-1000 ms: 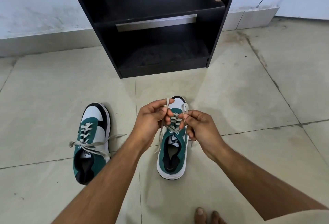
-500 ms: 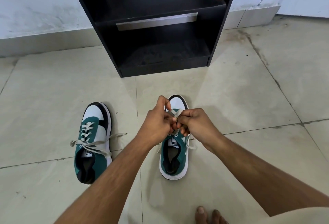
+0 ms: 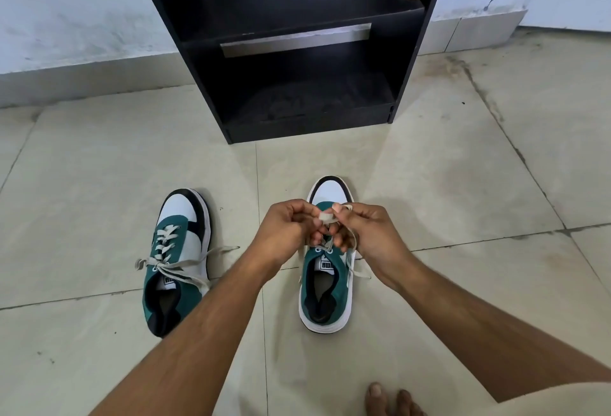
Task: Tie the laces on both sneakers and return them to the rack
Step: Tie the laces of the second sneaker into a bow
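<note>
Two green, white and black sneakers stand on the tiled floor, toes toward the rack. The right sneaker (image 3: pixel 325 286) lies under my hands. My left hand (image 3: pixel 287 227) and my right hand (image 3: pixel 367 230) meet above its tongue, each pinching part of its pale lace (image 3: pixel 326 216), with a loop held between the fingertips. One lace end trails off the shoe's right side. The left sneaker (image 3: pixel 177 260) stands apart to the left with a bow in its lace. The black rack (image 3: pixel 297 42) stands against the wall straight ahead, its shelves bare.
Pale floor tiles (image 3: pixel 446 184) spread around the shoes and the rack. A white wall (image 3: pixel 66 18) with a low skirting runs behind. My bare toes (image 3: pixel 390 399) show at the bottom edge, next to a beige garment at the bottom right corner.
My hands have drawn together over the right sneaker and now pinch a lace loop between the fingertips. The left sneaker has not moved.
</note>
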